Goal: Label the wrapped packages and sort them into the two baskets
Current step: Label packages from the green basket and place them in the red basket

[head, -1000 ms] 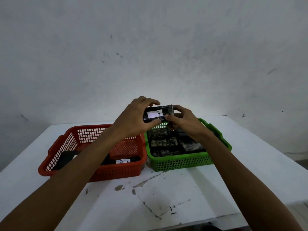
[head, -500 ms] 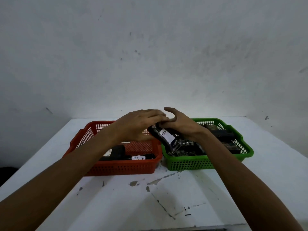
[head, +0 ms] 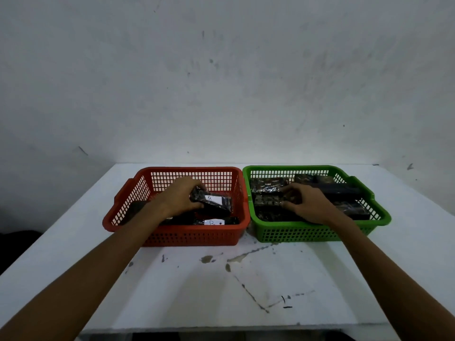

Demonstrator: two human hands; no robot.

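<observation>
A: Change since a second ago?
B: Then, both grips together on the labelled package (head: pixel 218 201), held up over the green basket (head: pixel 307 233). Now split. Left grip (head: pixel 179 198) curled round one end of that package, low inside the red basket (head: pixel 192 235), white label facing up. Resting on the pile or just above it: cannot tell.
A: Right grip (head: pixel 307 205)?
B: Down in the green basket, fingers and thumb curled onto the end of an unlabelled package (head: pixel 267 200).
A: Meaning for the task?
B: Reads as one package labelled and nearly sorted, with the next being picked for labelling. Judgement only.
A: Counts?
B: Two baskets side by side on the surface (head: pixel 221 291). Two white labels in view: one just right of the left grip's fingers, one on a second labelled package (head: pixel 214 222) nearer than that grip, against the front wall, marked B. One dark shape (head: pixel 138 207) left of that grip, too dim to name. Around the right grip, at least six wrapped packages (head: pixel 269 181), no label showing. Exact number hidden by overlap and the hand.
</observation>
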